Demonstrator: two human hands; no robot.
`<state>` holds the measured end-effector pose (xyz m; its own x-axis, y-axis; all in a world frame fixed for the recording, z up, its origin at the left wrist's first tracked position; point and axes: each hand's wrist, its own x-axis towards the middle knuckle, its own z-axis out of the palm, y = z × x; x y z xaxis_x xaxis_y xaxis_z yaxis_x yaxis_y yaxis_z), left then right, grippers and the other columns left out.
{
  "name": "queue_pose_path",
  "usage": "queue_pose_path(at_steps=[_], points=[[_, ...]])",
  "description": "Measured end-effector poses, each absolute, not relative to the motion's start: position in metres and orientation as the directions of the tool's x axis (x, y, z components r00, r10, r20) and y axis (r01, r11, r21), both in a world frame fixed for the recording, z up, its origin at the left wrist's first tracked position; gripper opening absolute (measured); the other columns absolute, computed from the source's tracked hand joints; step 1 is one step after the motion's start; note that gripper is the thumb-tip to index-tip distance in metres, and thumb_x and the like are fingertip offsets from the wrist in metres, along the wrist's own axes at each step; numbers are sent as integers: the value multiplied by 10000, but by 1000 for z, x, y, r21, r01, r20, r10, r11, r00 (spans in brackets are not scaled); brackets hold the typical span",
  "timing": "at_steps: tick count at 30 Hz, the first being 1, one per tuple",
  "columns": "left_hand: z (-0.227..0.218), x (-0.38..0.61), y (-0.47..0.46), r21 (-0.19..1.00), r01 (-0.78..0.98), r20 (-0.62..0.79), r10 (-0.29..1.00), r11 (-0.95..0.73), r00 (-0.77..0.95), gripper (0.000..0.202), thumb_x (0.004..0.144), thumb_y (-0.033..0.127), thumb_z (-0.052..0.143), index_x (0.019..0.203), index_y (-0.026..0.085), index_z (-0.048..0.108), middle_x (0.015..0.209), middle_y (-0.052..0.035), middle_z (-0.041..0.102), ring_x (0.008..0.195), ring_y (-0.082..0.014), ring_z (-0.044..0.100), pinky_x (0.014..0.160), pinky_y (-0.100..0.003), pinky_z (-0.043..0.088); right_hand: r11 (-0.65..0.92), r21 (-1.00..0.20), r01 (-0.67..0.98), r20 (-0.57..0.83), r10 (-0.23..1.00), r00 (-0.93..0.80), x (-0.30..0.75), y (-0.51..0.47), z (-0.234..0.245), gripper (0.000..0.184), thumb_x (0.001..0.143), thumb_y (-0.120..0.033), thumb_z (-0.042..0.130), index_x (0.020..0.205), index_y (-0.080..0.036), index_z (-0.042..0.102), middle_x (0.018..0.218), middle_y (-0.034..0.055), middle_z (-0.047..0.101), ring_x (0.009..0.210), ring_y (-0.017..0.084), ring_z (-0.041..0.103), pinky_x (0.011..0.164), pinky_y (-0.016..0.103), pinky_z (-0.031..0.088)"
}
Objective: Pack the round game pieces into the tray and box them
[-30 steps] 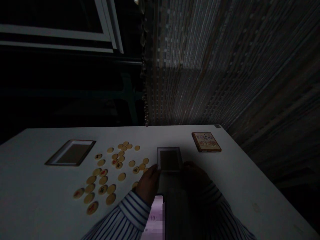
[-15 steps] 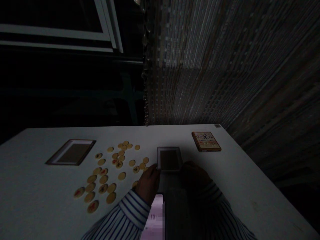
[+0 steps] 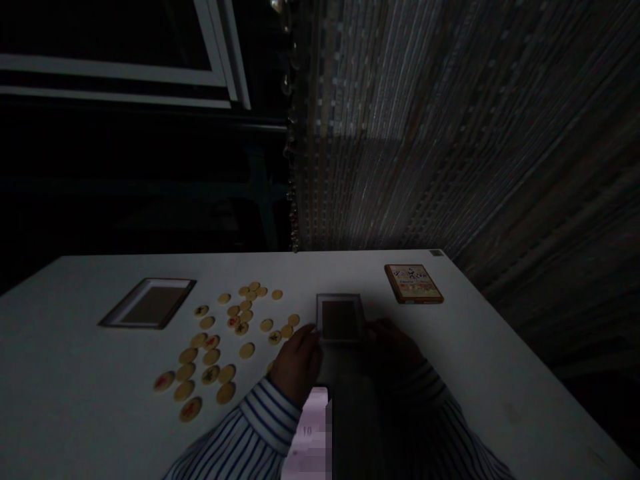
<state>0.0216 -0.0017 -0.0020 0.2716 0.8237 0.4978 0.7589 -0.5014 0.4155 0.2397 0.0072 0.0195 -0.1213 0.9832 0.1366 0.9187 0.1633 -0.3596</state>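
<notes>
A small open box tray (image 3: 340, 319) with a dark inside lies on the white table (image 3: 75, 373) in front of me. My left hand (image 3: 297, 360) touches its near left corner with curled fingers. My right hand (image 3: 393, 347) is in deep shadow at its near right side, and its fingers are hard to make out. Both sleeves are striped. Several round yellow game discs (image 3: 230, 340) with red or dark marks lie scattered just left of my left hand.
A second open tray or lid (image 3: 149, 304) lies at the far left. An orange printed box (image 3: 413, 283) sits near the far right corner. A beaded curtain (image 3: 450, 120) hangs behind the table. The scene is very dark. A pink sheet (image 3: 313, 433) shows between my arms.
Both hands have edged slightly forward toward the small tray. The view has shifted a little to the left.
</notes>
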Motion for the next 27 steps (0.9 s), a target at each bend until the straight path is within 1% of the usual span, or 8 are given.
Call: queue_pose_path(at_steps=[3,6,9,12,16,23,27], points=[[6,13,-1,451,733,560,801,-510,213,301,782,146,398,1027,129,572,1046,-119,597,980,-196,558,838,-355,490,192,-389,901,283,956,-81,240,9,15,280,785,-347,458,980,-209,603,905,55,592,604,103,557,558,223,439],[16,3,-1,517,712,581,805,-476,117,289,793,162,401,1023,135,573,1033,-103,609,990,-184,552,861,-352,473,242,-429,870,401,914,-56,240,11,13,291,803,-361,435,952,-180,607,832,55,594,561,92,532,552,223,437],[32,-7,-1,606,701,562,826,-376,-43,257,794,225,438,981,139,592,984,-88,627,931,-182,578,836,-350,481,276,-464,842,460,887,-38,241,13,13,299,812,-361,417,924,-165,612,790,52,596,548,90,522,543,221,433],[49,-17,3,645,697,531,840,-315,-113,256,788,262,450,956,145,604,973,-79,635,890,-187,593,815,-364,485,289,-469,835,486,873,-29,241,14,12,310,826,-353,385,911,-158,611,764,51,592,549,94,526,536,222,429],[58,-34,10,652,692,542,829,-309,-139,278,781,288,463,985,153,595,987,-74,630,887,-186,594,797,-345,483,293,-478,828,486,873,-29,241,16,10,307,828,-344,377,913,-153,602,758,51,591,552,99,537,503,219,424],[32,-53,12,620,740,558,810,-261,-182,267,773,305,466,945,155,603,925,-70,651,837,-187,608,756,-328,491,367,-509,779,516,854,-66,245,20,8,224,809,-288,417,888,-165,587,736,48,613,596,122,570,562,243,473],[24,-53,11,549,779,597,795,-304,-111,259,786,299,448,933,149,599,899,-74,653,825,-186,610,741,-330,496,404,-498,767,522,846,-107,244,23,17,212,803,-255,419,905,-161,580,760,55,624,646,134,586,567,244,481]])
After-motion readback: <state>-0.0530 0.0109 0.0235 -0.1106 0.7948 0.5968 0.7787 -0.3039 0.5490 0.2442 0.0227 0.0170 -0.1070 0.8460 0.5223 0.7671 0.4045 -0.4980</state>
